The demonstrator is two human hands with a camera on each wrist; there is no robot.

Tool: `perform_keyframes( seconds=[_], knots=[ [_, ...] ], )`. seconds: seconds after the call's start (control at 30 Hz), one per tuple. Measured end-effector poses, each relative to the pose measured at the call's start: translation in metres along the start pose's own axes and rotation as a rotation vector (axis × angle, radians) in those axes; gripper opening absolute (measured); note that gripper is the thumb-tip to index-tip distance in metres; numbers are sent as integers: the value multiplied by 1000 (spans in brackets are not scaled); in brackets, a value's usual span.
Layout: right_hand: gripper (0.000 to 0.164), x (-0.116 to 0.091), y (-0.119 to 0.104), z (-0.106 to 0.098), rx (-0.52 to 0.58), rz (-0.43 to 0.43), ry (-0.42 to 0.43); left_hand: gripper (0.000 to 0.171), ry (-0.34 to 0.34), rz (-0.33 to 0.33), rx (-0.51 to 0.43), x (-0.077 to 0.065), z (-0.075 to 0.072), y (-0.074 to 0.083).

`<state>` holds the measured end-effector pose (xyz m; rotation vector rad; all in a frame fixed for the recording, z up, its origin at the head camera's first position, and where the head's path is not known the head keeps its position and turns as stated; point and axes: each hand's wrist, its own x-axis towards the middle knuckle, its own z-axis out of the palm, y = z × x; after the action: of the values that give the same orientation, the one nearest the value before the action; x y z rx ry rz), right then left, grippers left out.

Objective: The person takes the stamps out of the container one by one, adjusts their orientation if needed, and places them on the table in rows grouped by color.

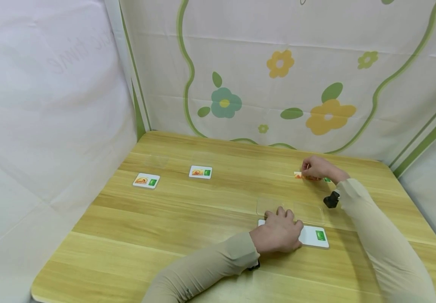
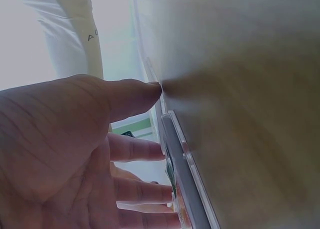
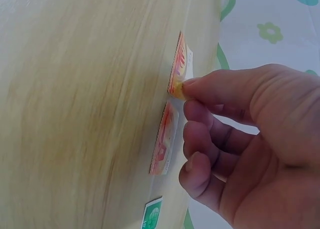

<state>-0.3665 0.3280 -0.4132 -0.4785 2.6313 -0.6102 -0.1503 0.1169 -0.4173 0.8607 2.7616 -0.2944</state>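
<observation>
At the far right of the table, my right hand (image 1: pixel 318 167) pinches the corner of a small orange picture slip (image 3: pixel 180 64) between thumb and index finger. A second orange slip (image 3: pixel 164 141) and a green slip (image 3: pixel 152 214) lie in line beside it. My left hand (image 1: pixel 278 232) rests palm down nearer me, fingers spread over white cards. One white card (image 1: pixel 309 236) with a green picture shows to its right, and a picture-bearing card (image 2: pixel 186 189) lies under its fingertips. How far these cards extend beneath the hand is hidden.
Two white cards, one at far left (image 1: pixel 152 186) and one left of the middle (image 1: pixel 200 176), each bear an orange and a green picture. Thin clear plates (image 1: pixel 310 213) lie just beyond my left hand. Flowered cloth (image 1: pixel 240 63) hangs behind the wooden table (image 1: pixel 146 235).
</observation>
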Motion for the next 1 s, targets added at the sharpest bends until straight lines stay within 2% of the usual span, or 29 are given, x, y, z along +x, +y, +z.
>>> perform_keyframes(
  seconds=[0.77, 1.0],
  knots=[
    [12, -2, 0, 2, -10, 13, 20, 52, 2, 2, 14, -1, -1, 1],
    [15, -4, -6, -2, -67, -19, 60, 52, 5, 0, 21, 0, 0, 0]
  ],
)
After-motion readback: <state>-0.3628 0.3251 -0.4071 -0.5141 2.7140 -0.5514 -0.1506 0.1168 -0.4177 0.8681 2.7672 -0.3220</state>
